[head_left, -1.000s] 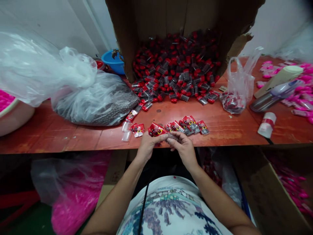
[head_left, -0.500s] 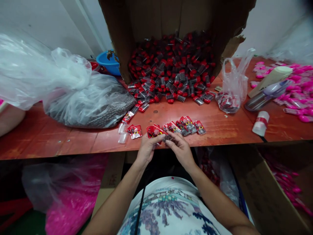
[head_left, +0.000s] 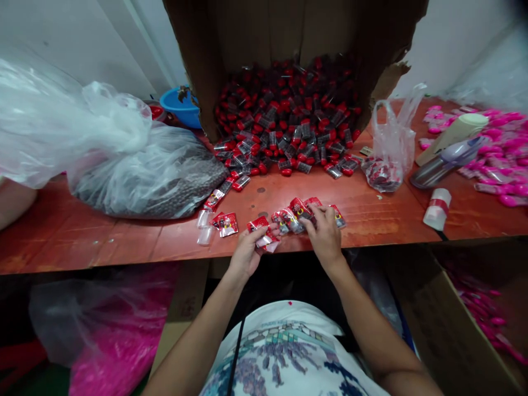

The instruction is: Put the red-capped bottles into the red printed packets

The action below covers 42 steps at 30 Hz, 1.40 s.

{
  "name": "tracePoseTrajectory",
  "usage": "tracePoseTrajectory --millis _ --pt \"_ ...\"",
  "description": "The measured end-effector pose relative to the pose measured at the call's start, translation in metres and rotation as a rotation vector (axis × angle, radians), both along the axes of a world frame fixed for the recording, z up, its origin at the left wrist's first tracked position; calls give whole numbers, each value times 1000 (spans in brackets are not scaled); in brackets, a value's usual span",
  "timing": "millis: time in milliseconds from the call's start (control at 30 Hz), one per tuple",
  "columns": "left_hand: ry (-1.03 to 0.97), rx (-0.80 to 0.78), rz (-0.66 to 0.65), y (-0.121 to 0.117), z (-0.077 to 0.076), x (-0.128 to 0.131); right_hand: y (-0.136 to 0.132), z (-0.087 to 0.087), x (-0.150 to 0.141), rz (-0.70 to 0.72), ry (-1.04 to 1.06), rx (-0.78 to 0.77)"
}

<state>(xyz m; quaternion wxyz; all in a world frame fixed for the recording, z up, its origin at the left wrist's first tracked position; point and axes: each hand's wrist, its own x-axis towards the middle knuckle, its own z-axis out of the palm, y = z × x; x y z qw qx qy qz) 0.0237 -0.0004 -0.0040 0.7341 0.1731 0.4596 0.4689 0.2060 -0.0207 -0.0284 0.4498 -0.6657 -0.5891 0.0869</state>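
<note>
Above the table's front edge, my left hand [head_left: 247, 248] is closed on small red printed packets [head_left: 259, 223], which fan out past the thumb. My right hand [head_left: 325, 234] lies over a row of small packets to the right, its thumb and fingertips at a red packet with dark contents [head_left: 300, 209]. More filled packets [head_left: 287, 220] lie just left of those fingers, and another packet [head_left: 339, 216] shows beyond the hand on the right. Left of my left hand, a couple of red packets [head_left: 228, 224] lie beside two small clear plastic pieces [head_left: 204, 235].
A cardboard box [head_left: 193, 66] on its side spills red-capped clear tubes [head_left: 284, 126]. On the left bulges a plastic bag of dark pieces [head_left: 152, 179], before a blue basin [head_left: 181, 107]. Rightward are a carrier bag [head_left: 388, 148], bottle [head_left: 445, 162], white roll [head_left: 438, 209] and pink pieces [head_left: 503, 148].
My right hand has moved right, away from my left hand, to the row of packets. My left hand stays near the same place, still gripping red packets.
</note>
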Motion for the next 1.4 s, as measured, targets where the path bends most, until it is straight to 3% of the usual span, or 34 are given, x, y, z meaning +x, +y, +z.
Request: tracePoseTrajectory --millis 167,300,433,633,833,967,1067,1133,1200,1267,1400 --pt "9 15 13 4 -1 0 35 6 31 -70 -182 50" --pt "38 -12 53 10 2 4 99 10 94 -184 -386 -210" --pt "33 -24 109 13 5 12 144 2 130 -157 -456 -320" --pt "42 -127 136 16 -5 8 148 -15 125 -107 -507 -442" --pt "31 -118 160 14 -8 5 145 -11 141 -159 -634 -559" --pt "-19 -150 231 15 -4 5 136 -4 147 -178 -528 -496" --pt "-46 -184 282 17 -4 3 110 8 123 -188 -157 -254" --pt "-46 -196 294 18 -5 3 82 18 90 -80 223 -136" --pt "-31 -190 292 18 -7 6 49 26 47 106 545 -136" --pt "-9 -163 285 16 -7 12 21 31 3 242 739 -193" --pt "-25 -35 265 9 -2 22 -5 25 -55 386 846 -222"
